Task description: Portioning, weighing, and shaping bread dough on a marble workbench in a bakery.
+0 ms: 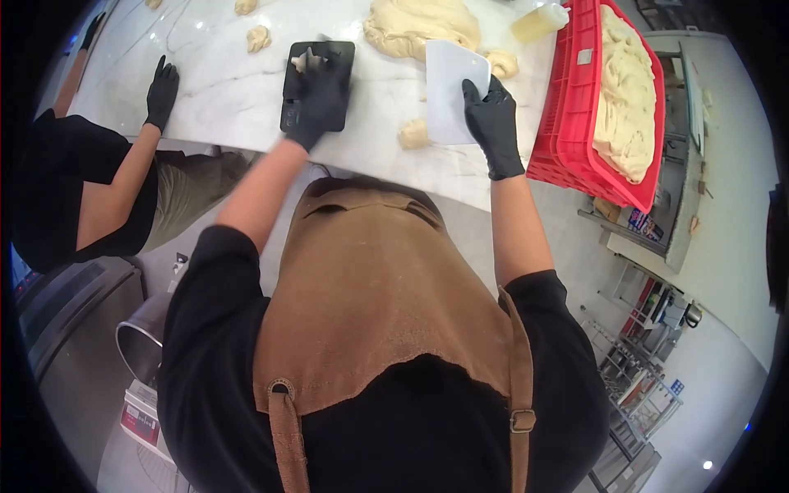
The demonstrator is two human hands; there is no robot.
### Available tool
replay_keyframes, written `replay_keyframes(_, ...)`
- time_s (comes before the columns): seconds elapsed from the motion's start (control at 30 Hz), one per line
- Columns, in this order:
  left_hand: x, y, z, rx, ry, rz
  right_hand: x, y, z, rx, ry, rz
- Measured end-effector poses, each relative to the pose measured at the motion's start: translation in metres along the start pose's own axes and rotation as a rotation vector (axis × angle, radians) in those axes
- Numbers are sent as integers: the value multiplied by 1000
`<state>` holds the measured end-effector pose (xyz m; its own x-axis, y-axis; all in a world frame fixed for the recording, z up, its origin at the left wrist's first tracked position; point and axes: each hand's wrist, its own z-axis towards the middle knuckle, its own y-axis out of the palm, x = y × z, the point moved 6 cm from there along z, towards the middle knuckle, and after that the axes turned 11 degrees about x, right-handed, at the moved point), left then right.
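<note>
My right hand (496,123), in a black glove, grips a white plastic dough scraper (448,99) held above the marble table. Over a black kitchen scale (345,59) is my gloved left hand (319,103), its fingers smeared by motion. A small piece of dough (307,62) shows on the scale by those fingertips; whether they hold it cannot be made out. Beyond the scraper spreads a large mass of dough (419,26). One dough lump (413,134) lies near the table's front edge, left of the scraper, and another lump (502,63) sits beyond my right hand.
At the right stands a red crate (573,99) filled with dough (626,99). A bottle of yellowish liquid (539,24) is beside it. Several small dough pieces (258,38) lie at the far left. A co-worker's gloved hand (163,92) rests at the table's left.
</note>
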<state>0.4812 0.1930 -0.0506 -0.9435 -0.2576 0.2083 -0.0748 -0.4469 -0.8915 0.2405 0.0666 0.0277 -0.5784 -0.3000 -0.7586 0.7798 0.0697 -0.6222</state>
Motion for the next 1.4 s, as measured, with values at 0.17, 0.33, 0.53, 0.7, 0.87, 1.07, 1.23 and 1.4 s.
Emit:
replay_keyframes(0.17,98,36,-81,-158,197,-699,-11,41,28,-5,-203,-129)
replay_keyframes(0.33,95,24,-85,-192,130,-705,-24,104,27,-67,-380,-315)
replay_keyframes(0.53,90,36,-107,-214,35,-771,-30,108,4,-136,-460,-248)
replay_keyframes(0.7,92,21,-100,-142,108,-732,-31,106,-7,-284,-494,-205)
replay_keyframes(0.87,90,28,-112,-292,69,-828,-52,91,-7,-262,-537,-215)
replay_keyframes(1.07,83,30,-119,-259,142,-692,-56,76,-15,-117,-502,-98)
replay_keyframes(1.23,84,21,-118,-98,227,-780,-22,89,-20,-65,-306,-39)
replay_keyframes(1.4,79,27,-122,-167,214,-525,-13,84,-41,-212,-364,-118)
